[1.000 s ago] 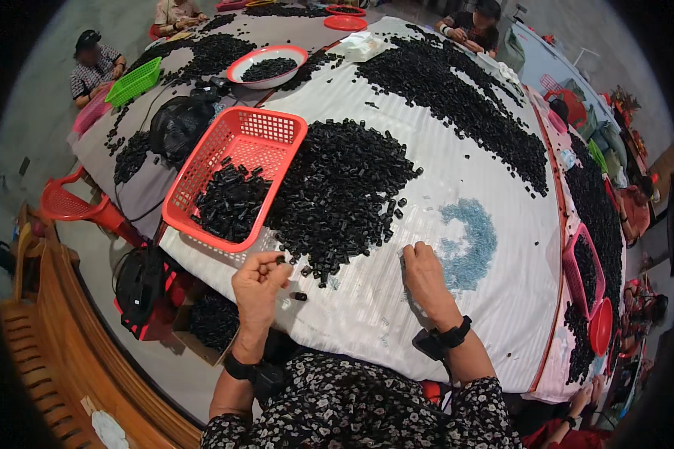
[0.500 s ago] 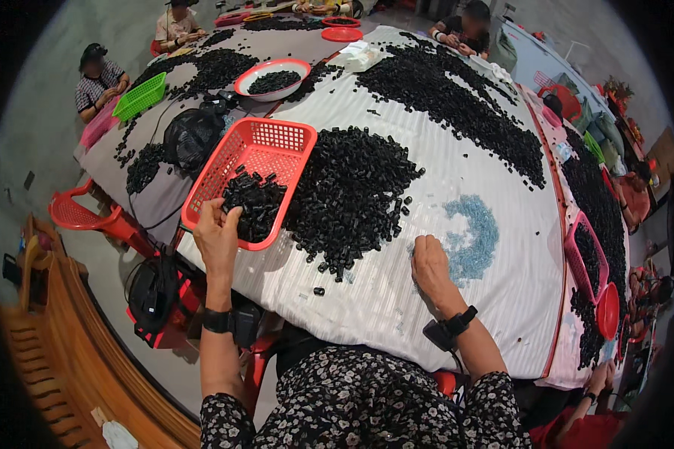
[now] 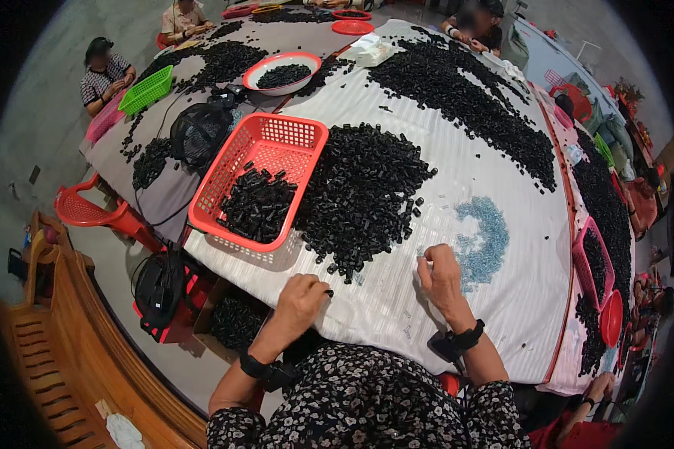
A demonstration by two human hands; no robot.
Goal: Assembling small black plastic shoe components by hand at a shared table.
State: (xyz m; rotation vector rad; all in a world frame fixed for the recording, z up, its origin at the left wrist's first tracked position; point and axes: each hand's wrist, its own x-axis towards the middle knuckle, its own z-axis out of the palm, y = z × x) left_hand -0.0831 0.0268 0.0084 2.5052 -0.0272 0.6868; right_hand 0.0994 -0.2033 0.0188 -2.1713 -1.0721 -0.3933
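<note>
Over the near edge of the table, my left hand (image 3: 299, 305) is closed, with a small black cylindrical piece (image 3: 329, 292) at its fingertips. My right hand (image 3: 440, 278) hovers above the white striped cloth with thumb and fingers pinched; anything between them is too small to make out. Beside it lies a ring-shaped spread of small clear bluish pieces (image 3: 490, 251). A large pile of black cylindrical pieces (image 3: 363, 191) covers the cloth beyond my hands. Left of that pile stands a red plastic basket (image 3: 202, 212), partly filled with the same black pieces.
A red-rimmed white basin (image 3: 283, 84), a black mesh-covered object (image 3: 200, 135) and a green basket (image 3: 146, 90) stand farther off. Below the table's left edge is a box of black pieces (image 3: 236, 320). Other people sit around the table. A wooden bench (image 3: 75, 359) is at lower left.
My left hand has left the red basket and come down to the near edge, taking the loose black piece there. My right hand has moved slightly nearer to me. The whole view has shifted a little.
</note>
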